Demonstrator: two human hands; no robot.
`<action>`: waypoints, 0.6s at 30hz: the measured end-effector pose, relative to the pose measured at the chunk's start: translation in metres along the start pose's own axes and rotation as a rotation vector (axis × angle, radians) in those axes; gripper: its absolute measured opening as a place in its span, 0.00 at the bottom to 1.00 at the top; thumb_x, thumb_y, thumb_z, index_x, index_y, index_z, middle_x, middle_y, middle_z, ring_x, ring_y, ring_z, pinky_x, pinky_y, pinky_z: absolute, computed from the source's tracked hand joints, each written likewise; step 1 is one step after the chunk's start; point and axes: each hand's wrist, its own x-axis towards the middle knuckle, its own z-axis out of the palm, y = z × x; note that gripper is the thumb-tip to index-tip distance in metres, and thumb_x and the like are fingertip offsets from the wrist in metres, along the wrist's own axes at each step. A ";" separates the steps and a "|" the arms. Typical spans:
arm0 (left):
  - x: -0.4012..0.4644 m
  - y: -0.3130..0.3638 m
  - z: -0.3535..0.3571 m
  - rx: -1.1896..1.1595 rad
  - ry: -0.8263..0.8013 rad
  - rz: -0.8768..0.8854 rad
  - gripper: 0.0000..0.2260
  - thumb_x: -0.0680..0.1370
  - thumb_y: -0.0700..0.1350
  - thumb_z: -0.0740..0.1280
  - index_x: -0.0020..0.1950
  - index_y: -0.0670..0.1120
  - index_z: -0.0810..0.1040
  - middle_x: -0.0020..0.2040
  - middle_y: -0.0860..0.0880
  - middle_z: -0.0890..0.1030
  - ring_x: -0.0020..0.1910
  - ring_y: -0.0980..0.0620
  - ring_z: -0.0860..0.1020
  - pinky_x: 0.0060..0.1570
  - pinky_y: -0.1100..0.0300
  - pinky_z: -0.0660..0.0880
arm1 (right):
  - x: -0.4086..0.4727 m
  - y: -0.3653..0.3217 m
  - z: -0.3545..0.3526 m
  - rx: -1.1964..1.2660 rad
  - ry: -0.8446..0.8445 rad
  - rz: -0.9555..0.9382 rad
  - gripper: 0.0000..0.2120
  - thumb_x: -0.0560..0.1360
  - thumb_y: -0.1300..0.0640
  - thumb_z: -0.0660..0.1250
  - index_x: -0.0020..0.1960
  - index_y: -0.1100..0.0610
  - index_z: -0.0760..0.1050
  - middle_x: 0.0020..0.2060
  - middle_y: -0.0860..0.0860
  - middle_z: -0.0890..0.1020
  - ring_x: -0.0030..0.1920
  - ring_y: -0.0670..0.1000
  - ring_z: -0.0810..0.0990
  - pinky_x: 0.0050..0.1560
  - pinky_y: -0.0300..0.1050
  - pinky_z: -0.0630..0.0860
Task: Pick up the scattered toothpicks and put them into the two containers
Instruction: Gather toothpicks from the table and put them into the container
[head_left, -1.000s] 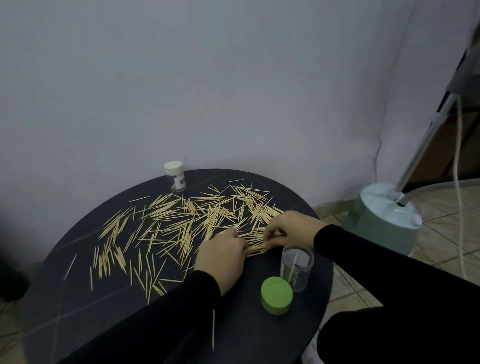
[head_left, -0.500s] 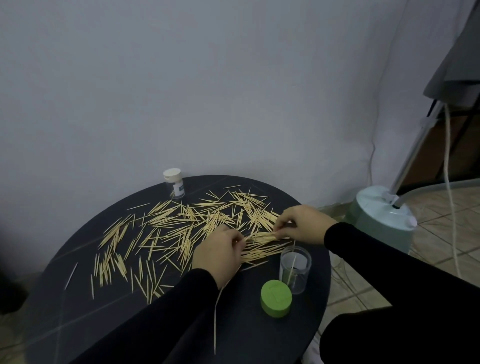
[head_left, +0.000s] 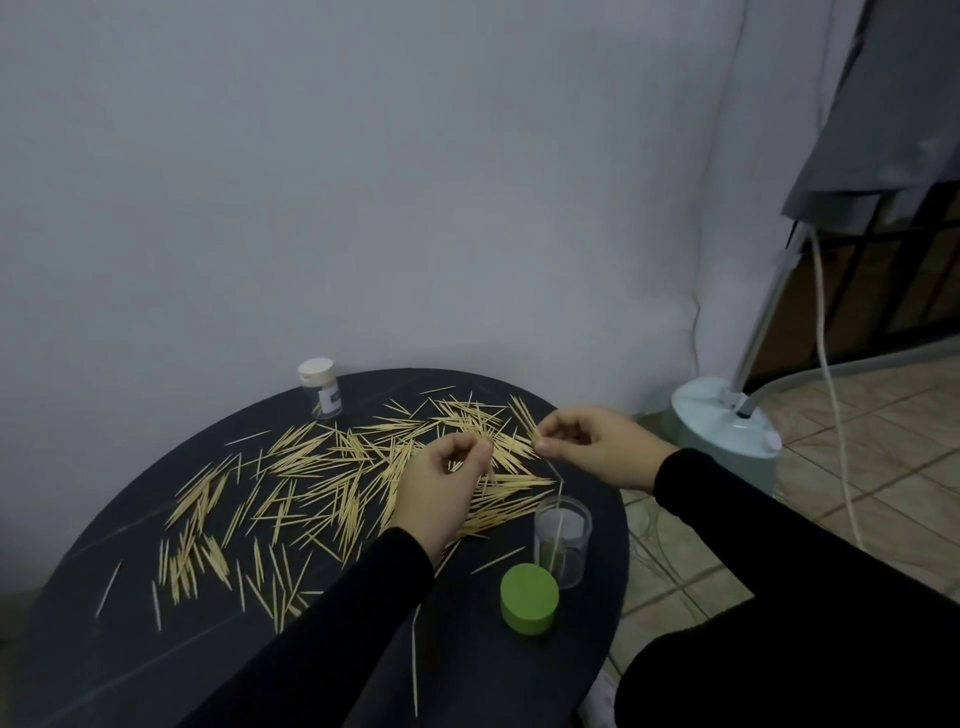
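Toothpicks (head_left: 332, 483) are scattered across the round black table (head_left: 130, 649). The left hand (head_left: 441, 493) is held just above the pile, fingers curled, a toothpick pinched at the fingertips. The right hand (head_left: 597, 447) is raised over the pile's right edge, a toothpick pinched between thumb and forefinger. An open clear jar (head_left: 562, 540) with a few toothpicks stands near the table's right edge, a green lid (head_left: 529, 597) beside it. A capped jar (head_left: 321, 387) stands at the far edge.
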 end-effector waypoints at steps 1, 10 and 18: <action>-0.003 0.005 0.002 -0.062 -0.011 0.012 0.06 0.78 0.47 0.67 0.48 0.48 0.82 0.43 0.52 0.83 0.50 0.55 0.79 0.54 0.57 0.74 | -0.003 0.000 -0.001 0.026 -0.008 -0.016 0.01 0.76 0.52 0.68 0.47 0.46 0.77 0.43 0.45 0.83 0.47 0.45 0.81 0.54 0.41 0.76; -0.022 0.007 0.022 -0.206 -0.150 -0.033 0.07 0.77 0.44 0.67 0.53 0.47 0.82 0.46 0.52 0.82 0.45 0.60 0.79 0.40 0.70 0.72 | -0.021 0.009 -0.013 0.173 -0.096 -0.052 0.11 0.65 0.43 0.73 0.44 0.47 0.82 0.44 0.50 0.85 0.48 0.49 0.82 0.62 0.52 0.75; -0.025 -0.007 0.028 -0.167 -0.217 -0.105 0.07 0.76 0.44 0.69 0.52 0.46 0.83 0.46 0.53 0.84 0.43 0.62 0.79 0.39 0.71 0.73 | -0.025 0.014 -0.015 -0.007 -0.165 0.027 0.04 0.67 0.47 0.75 0.37 0.37 0.82 0.41 0.45 0.84 0.45 0.43 0.79 0.57 0.46 0.75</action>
